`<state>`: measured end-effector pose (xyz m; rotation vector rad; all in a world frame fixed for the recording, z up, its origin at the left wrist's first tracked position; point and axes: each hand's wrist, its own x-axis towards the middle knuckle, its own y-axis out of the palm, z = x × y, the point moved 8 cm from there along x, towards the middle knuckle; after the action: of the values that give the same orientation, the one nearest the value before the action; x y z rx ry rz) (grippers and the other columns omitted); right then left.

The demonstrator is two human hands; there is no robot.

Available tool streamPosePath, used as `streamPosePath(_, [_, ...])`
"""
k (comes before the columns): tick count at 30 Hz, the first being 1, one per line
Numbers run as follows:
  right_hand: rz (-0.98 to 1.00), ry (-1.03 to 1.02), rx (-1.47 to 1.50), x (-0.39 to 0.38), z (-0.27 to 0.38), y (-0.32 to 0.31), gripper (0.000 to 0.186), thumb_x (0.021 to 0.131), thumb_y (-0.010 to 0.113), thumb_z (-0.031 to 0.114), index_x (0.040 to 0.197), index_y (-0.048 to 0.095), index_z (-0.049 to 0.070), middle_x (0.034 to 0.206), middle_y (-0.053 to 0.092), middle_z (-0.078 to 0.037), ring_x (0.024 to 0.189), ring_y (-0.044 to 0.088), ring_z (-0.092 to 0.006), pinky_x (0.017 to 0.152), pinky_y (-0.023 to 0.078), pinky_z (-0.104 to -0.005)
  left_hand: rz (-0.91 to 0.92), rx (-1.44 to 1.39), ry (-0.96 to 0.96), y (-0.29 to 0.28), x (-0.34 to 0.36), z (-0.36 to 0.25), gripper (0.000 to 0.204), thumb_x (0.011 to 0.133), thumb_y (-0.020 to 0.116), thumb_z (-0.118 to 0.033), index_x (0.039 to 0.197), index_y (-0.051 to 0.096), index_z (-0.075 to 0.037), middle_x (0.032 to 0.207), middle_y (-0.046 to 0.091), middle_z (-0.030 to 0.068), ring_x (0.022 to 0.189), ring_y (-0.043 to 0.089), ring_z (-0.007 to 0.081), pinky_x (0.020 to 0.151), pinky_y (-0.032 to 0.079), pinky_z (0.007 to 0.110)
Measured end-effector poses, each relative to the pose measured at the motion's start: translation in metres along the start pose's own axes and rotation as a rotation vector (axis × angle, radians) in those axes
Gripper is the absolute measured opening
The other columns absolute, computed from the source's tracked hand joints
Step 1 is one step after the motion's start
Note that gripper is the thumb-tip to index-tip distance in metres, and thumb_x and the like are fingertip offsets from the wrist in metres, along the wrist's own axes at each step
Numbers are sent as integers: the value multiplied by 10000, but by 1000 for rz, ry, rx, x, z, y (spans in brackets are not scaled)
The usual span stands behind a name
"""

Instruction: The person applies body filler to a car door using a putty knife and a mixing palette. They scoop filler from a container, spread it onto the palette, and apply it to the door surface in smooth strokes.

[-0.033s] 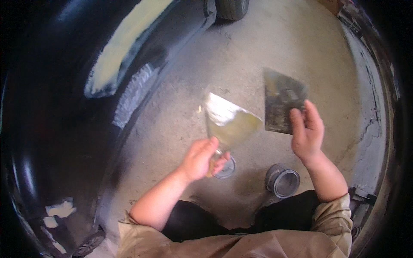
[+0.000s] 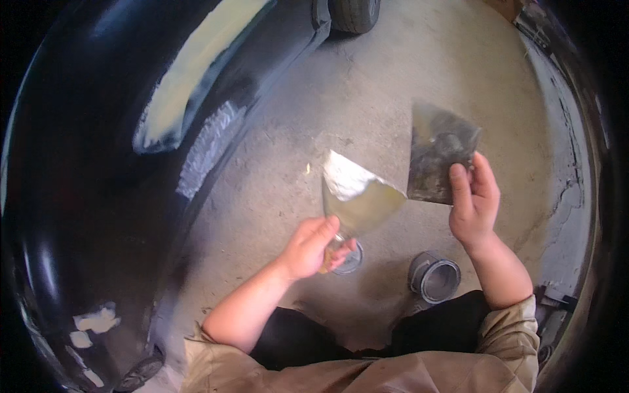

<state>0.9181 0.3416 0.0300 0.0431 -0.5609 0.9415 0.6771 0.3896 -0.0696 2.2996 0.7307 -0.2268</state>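
My left hand (image 2: 312, 249) is closed round the handle of a putty knife, its wide metal blade (image 2: 363, 196) pointing up and away from me. Bright bare metal shows at the blade's far left part, and a dull yellowish tone covers the rest. Between thumb and fingers, my right hand (image 2: 477, 200) grips a dark, flat, smeared rectangular plate (image 2: 440, 154) by its right edge. The blade's right corner appears at the plate's lower left corner; I cannot tell whether they touch.
To the left is a black car body panel (image 2: 98, 196) with a long cream filler strip (image 2: 190, 72) and a scuffed grey patch (image 2: 213, 147). A tyre (image 2: 354, 14) stands at the far end. An open grey can (image 2: 438, 280) and a round lid (image 2: 348, 257) lie on the concrete floor (image 2: 393, 65).
Both hands, with the putty knife and the plate, have shifted slightly right. The view itself has also shifted a little. Both grips stay the same.
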Motion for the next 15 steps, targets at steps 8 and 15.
streamPosePath(8, [545, -579, -476, -13, 62, 32, 390, 740, 708, 9, 1124, 662, 54, 693, 615, -46, 554, 584, -205, 480, 469, -326, -16, 68, 16, -5, -4, 2, 573, 1026, 401, -514, 995, 590, 26, 694, 519, 57, 558, 497, 135, 492, 389, 258])
streamPosePath(15, [530, -513, -564, -12, 52, 34, 273, 777, 680, 89, 1050, 671, 85, 669, 586, -54, 573, 606, -217, 492, 475, -354, -45, 52, 37, -7, -3, 2, 561, 1033, 386, -499, 964, 574, 25, 676, 517, 66, 529, 488, 149, 488, 398, 273])
